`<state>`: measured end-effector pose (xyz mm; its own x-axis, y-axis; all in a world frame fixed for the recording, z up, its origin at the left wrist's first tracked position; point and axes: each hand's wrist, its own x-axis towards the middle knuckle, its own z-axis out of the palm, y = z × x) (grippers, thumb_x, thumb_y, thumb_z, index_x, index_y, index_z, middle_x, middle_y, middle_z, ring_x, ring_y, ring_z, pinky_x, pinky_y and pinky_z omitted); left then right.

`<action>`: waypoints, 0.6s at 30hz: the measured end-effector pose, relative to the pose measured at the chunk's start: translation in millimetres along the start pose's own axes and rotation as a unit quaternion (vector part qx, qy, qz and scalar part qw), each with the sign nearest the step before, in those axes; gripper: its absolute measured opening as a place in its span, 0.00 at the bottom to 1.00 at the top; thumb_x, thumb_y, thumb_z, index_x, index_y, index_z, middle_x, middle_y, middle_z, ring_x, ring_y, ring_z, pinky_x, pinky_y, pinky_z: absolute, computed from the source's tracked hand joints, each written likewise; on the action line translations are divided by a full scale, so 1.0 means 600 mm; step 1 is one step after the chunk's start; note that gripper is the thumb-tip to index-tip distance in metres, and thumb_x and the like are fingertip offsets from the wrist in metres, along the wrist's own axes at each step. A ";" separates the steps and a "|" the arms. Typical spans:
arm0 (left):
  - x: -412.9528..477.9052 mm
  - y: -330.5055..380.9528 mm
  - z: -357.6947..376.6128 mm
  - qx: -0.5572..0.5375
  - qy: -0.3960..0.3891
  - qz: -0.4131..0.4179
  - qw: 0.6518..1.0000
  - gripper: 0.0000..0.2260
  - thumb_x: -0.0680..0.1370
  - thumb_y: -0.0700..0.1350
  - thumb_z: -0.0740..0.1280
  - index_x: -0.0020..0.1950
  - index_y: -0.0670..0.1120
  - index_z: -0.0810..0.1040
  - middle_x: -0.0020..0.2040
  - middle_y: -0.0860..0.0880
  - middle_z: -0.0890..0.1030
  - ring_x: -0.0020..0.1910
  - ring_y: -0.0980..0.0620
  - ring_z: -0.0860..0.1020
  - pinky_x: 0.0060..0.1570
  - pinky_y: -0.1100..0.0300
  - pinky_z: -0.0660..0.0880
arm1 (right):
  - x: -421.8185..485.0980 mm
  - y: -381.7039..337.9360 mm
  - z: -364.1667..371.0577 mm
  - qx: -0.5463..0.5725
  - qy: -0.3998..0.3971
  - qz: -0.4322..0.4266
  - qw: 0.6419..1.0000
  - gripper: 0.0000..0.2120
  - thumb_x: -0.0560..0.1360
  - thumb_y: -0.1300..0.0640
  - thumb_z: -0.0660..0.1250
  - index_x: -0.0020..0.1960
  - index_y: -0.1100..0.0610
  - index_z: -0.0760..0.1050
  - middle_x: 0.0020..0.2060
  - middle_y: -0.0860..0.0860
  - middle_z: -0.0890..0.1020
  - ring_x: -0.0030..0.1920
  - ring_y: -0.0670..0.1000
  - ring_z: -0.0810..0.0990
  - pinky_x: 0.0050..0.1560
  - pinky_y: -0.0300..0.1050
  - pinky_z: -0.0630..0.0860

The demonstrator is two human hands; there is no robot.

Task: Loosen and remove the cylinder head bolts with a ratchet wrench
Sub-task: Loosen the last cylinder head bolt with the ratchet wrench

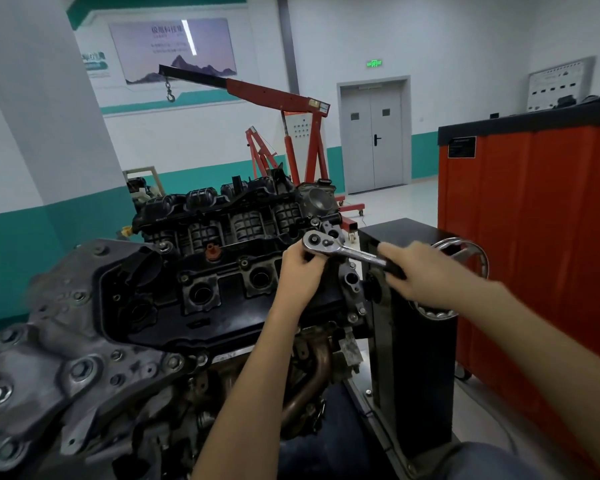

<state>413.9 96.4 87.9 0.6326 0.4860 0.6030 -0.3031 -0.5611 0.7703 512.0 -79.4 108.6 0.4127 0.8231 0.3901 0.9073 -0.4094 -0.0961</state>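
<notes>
Head view, sole entry.

1. Engine [222, 271]: mounted on a black stand [413, 358], top cover facing the camera, its right end nearest both hands.
2. Ratchet wrench [340, 249]: round head seated over the engine's upper right corner. Its long axis runs from that head rightward and slightly down toward the person, ending in a black grip.
3. Bolt under work: not visible; it would lie straight beneath the wrench head, masked by head and fingers.
4. Left hand [300, 271]: the nearer hand to the bolt. Fingers are curled just under the wrench head, steadying it; whatever socket sits there is hidden.
5. Right hand [423, 271]: out at the far end of the handle, clasped over the black grip, somewhat blurred.
6. Judgement: a loosening stroke is in hand. The pivot lies left of the right hand's hold, so any swing sweeps the handle round that point, with the handwheel [478, 258] close behind.
7. Background: red crane [291, 98], red cabinet [534, 237], grey door [374, 140].
</notes>
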 end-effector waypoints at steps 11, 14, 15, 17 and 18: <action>-0.001 -0.002 0.009 -0.021 0.007 0.006 1.000 0.23 0.79 0.43 0.68 0.26 0.60 0.74 0.23 0.62 0.71 0.26 0.66 0.69 0.31 0.75 0.64 | -0.059 -0.205 0.153 0.409 0.116 0.148 0.893 0.08 0.76 0.61 0.62 0.53 0.56 0.65 0.34 0.51 0.73 0.27 0.42 0.71 0.24 0.31 0.66; 0.004 0.007 0.004 -0.002 -0.023 -0.008 1.000 0.18 0.79 0.40 0.67 0.30 0.55 0.79 0.23 0.61 0.72 0.27 0.68 0.71 0.31 0.76 0.66 | -0.072 -0.105 0.103 0.301 0.038 0.079 0.950 0.07 0.75 0.61 0.64 0.48 0.55 0.66 0.33 0.50 0.74 0.27 0.42 0.73 0.25 0.34 0.70; 0.006 0.009 0.003 0.006 -0.033 -0.012 0.999 0.14 0.79 0.38 0.66 0.34 0.51 0.79 0.24 0.59 0.72 0.28 0.68 0.71 0.32 0.75 0.66 | -0.066 -0.068 0.075 0.233 0.007 0.051 0.971 0.06 0.75 0.61 0.63 0.49 0.54 0.67 0.33 0.50 0.74 0.28 0.44 0.74 0.25 0.34 0.70; 0.008 0.010 0.002 0.022 -0.037 -0.014 0.999 0.15 0.78 0.35 0.62 0.33 0.46 0.75 0.24 0.58 0.72 0.27 0.67 0.70 0.31 0.74 0.65 | -0.034 -0.006 0.013 0.068 -0.042 -0.008 0.997 0.06 0.76 0.59 0.63 0.51 0.51 0.67 0.32 0.47 0.74 0.29 0.44 0.75 0.26 0.32 0.67; 0.007 0.011 0.002 0.028 -0.034 -0.013 0.999 0.16 0.78 0.34 0.62 0.31 0.46 0.73 0.23 0.59 0.72 0.25 0.67 0.70 0.29 0.74 0.64 | -0.015 0.010 -0.015 0.001 -0.053 -0.030 0.998 0.06 0.77 0.58 0.63 0.52 0.52 0.67 0.32 0.46 0.74 0.30 0.44 0.75 0.28 0.32 0.67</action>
<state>415.2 94.1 95.1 0.6875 0.4550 0.5660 -0.2463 -0.5871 0.7712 513.4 -92.8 112.9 0.3646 0.8831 0.2952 0.9304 -0.3581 -0.0779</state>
